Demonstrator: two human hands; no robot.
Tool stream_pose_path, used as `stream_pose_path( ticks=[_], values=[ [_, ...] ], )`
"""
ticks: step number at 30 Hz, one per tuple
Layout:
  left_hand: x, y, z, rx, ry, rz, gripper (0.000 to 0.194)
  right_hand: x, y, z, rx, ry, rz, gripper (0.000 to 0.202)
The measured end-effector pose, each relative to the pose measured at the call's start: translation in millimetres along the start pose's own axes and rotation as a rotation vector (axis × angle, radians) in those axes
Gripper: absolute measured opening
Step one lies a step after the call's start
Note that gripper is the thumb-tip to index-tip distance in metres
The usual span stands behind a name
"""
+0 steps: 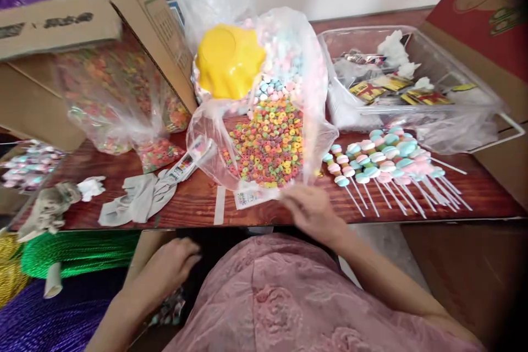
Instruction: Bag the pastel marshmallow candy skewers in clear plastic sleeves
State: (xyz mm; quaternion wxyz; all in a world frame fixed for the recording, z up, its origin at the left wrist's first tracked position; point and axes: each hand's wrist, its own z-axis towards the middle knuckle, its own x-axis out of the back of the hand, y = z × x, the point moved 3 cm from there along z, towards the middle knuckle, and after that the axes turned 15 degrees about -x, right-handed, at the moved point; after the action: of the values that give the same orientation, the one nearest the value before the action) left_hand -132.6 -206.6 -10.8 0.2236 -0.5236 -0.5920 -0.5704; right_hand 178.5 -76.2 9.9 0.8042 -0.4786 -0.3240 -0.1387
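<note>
My left hand (171, 264) hangs below the table's front edge, its fingers curled in. Whether anything is inside them is hidden. My right hand (311, 213) is at the front edge, with blurred fingers by the near lip of a clear plastic bag (206, 137); a grip on it cannot be made out. Small coloured ring candies (272, 148) fill the bag's front. Behind them lie pastel candies (284, 60) and a yellow scalloped bowl (231, 60), apparently upside down. A printed paper label (247, 198) shows under the bag's lip. To the right are candy skewers (388, 159) on white sticks.
A cardboard box (159, 38) at left holds bagged candies (111, 93). Grey gloves (136, 198) lie before it. A clear plastic bin (371, 30) with wrappers stands back right, beside another box (487, 16). Green cord bundles (82, 253) sit below left.
</note>
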Motion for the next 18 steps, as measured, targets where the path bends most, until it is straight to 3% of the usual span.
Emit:
stream_pose_path(
  ticks=[2, 4, 7, 9, 12, 18],
  values=[
    [4.8, 48, 46, -0.294, 0.045, -0.044, 0.027, 39, 39, -14, -0.240, 0.234, -0.166, 0.018],
    [7.7, 87, 92, -0.477, 0.084, 0.057, 0.028, 65, 66, -31, -0.425, 0.410, -0.448, 0.022],
    [1.3, 114, 147, -0.517, 0.108, 0.356, 0.020, 75, 86, -51, -0.560, 0.416, -0.719, 0.027],
    [-6.2, 118, 166, -0.494, 0.103, 0.459, 0.019, 69, 90, -58, -0.586, 0.332, -0.818, 0.028],
    [-13.5, 112, 172, -0.477, 0.112, 0.548, 0.021, 59, 91, -57, -0.616, 0.251, -0.852, 0.029],
    [-15.5, 91, 160, -0.646, 0.287, 0.554, 0.025, 58, 98, -44, -0.680, 0.312, -0.698, 0.023]
  ],
)
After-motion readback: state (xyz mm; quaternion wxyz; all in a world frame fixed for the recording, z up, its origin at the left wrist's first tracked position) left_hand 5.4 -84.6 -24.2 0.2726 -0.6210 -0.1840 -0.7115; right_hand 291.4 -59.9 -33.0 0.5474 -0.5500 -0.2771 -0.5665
